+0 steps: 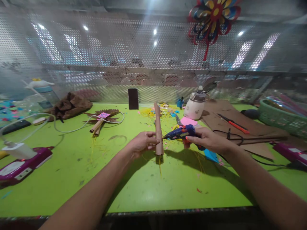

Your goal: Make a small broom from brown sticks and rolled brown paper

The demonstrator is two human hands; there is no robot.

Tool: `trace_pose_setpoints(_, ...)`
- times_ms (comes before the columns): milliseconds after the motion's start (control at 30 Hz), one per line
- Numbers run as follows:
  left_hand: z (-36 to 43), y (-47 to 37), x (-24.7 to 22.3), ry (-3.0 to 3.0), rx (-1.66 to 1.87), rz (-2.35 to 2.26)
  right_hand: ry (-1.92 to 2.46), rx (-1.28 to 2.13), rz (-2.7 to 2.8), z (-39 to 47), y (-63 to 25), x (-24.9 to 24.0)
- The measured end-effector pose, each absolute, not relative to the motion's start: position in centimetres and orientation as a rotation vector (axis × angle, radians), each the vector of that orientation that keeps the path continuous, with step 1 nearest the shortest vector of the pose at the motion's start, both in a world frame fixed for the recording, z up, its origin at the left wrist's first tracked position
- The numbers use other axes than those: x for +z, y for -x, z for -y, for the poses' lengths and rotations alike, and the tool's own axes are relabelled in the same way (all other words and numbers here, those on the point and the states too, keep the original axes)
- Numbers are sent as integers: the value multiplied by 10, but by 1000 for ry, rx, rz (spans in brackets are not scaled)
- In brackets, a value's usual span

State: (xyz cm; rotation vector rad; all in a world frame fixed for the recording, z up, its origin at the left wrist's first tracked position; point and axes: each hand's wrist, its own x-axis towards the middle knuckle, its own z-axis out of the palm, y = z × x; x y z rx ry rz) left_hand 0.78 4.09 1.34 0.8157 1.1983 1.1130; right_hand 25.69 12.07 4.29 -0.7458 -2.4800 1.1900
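My left hand [144, 143] pinches the lower part of a brown paper roll [158, 127], held with its near end toward me. Yellow strands hang from that end. My right hand [203, 138] is wrapped round a dark blue glue gun [178, 133], whose nozzle points left at the roll's side; whether it touches cannot be made out. Beyond the roll lies a heap of yellow shreds [150, 112]. Behind the glue gun, partly hidden, are scissors [177, 119] and a pink paper piece [188, 121].
On the green table [91, 185], a finished-looking paper piece with rolls [98, 123] lies left. A phone [133, 99] stands at the back. To the right are a white bottle [194, 105], brown cardboard [220, 115], a red-handled cutter [236, 124] and a green basket [281, 115]. A power strip [26, 166] sits left.
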Motion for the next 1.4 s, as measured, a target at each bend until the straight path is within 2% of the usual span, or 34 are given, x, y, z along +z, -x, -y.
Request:
trace_pose_setpoints(367,-40,-10,15,-824,1089,-1163,740,1182,2444,-120,-254,43)
trace_pose_setpoints(733,-35,-15,22,-779,1098,-1164,738,909,2490,-121,-255,42)
trace_pose_setpoints(1400,-34,-14,24,-757,1076,-1113,785,758,2425,-123,-254,33)
